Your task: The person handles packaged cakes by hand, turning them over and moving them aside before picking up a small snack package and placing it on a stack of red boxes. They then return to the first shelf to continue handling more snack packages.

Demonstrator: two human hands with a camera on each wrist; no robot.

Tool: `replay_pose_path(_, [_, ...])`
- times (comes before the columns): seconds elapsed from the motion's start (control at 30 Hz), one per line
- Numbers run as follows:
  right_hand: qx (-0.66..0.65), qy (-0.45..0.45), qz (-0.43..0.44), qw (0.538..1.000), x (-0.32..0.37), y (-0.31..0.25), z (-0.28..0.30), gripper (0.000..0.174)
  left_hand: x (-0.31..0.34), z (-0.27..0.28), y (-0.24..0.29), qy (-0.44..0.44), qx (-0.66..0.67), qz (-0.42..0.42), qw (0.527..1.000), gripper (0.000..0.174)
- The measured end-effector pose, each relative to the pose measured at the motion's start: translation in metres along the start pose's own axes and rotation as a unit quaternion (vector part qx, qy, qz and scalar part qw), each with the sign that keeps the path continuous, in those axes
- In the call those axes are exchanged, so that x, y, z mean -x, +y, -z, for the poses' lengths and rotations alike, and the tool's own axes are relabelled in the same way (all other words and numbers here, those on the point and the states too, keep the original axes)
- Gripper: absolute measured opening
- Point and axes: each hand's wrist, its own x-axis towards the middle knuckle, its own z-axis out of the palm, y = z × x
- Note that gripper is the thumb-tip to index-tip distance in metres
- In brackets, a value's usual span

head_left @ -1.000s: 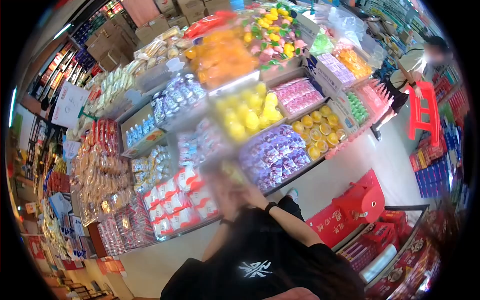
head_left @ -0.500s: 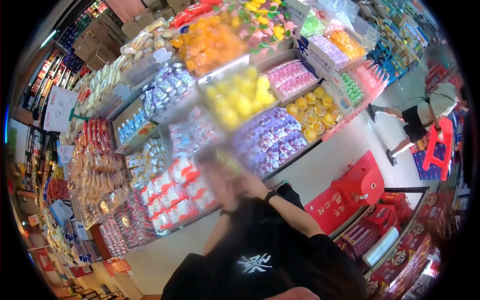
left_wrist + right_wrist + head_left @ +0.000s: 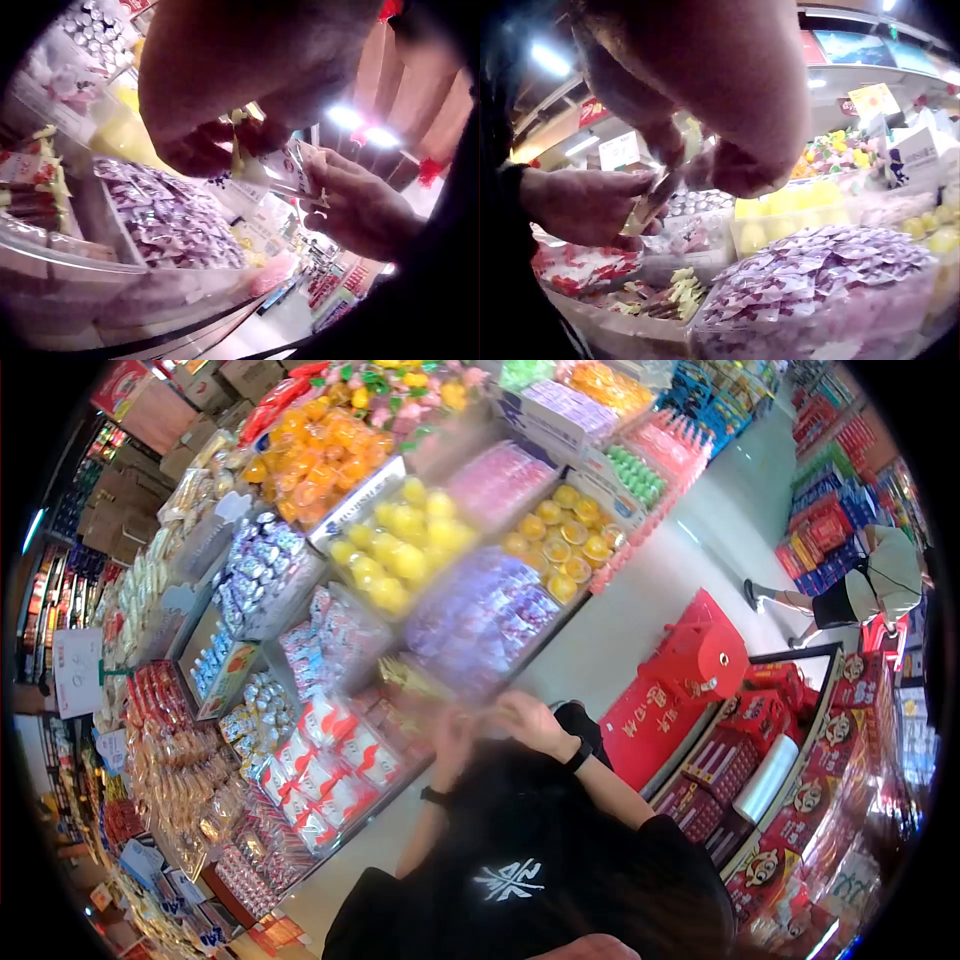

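Note:
Both hands meet over the near edge of the sweets display. A small clear-and-yellow wrapped packet is pinched between them. In the left wrist view my left hand looms large with fingers curled at one end of the packet; my right hand grips the other end. The right wrist view has my left hand at left and my right hand above. In the head view the left hand and right hand are partly blurred. Purple packets lie just beyond.
Bins of yellow sweets, red-and-white packets and yellow cups surround the hands. A red box and a shelf of red packages stand at right. A person is in the aisle.
The head view has turned, so the display has shifted left and down in it. Both hands remain together at the packet. The person in the aisle appears farther right, with the red stool now mostly hidden.

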Motion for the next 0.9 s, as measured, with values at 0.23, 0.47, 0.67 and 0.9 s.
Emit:
replay_pose_path(0.23, [0.023, 0.136, 0.022, 0.99, 0.049, 0.025, 0.052, 0.026, -0.031, -0.059, 0.007, -0.213, 0.091, 0.092, 0.969, 0.026])
replay_pose_path(0.47, [0.026, 0.253, 0.004, 0.967, 0.084, 0.054, 0.108, 0.019, -0.051, -0.144, 0.062, -0.295, 0.153, 0.136, 0.933, 0.026])
replay_pose_path(0.67, [0.047, 0.322, -0.084, 0.942, 0.147, 0.085, 0.153, 0.035, -0.05, -0.216, 0.099, -0.389, 0.05, 0.079, 0.917, 0.039])
replay_pose_path(0.9, [-0.032, 0.397, -0.193, 0.897, 0.224, 0.097, 0.196, 0.038, -0.029, -0.3, 0.128, -0.552, 0.07, -0.016, 0.831, 0.047])
